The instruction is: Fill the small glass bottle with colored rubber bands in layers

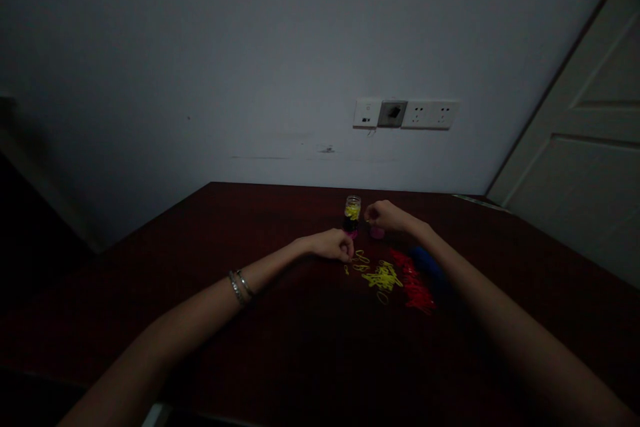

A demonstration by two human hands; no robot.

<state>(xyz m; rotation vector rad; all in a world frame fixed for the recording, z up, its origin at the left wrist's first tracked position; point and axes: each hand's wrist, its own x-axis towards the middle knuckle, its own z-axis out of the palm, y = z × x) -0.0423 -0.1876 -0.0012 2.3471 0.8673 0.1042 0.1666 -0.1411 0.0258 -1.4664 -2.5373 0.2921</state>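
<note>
A small clear jar stands upright on the table, with yellow bands above a dark layer and pink at its bottom. My left hand rests just in front of the jar, fingers curled into a pinch beside several loose yellow rubber bands. To the right of the jar, my right hand is raised with thumb and fingertips pinched together. Whatever either pinch holds is too small and dark to make out. Below my right hand lies a pink lid-like piece.
A yellow rubber band pile, a red pile and a blue pile lie side by side on the dark red table. Behind are a wall with sockets and, at right, a door. The light is dim.
</note>
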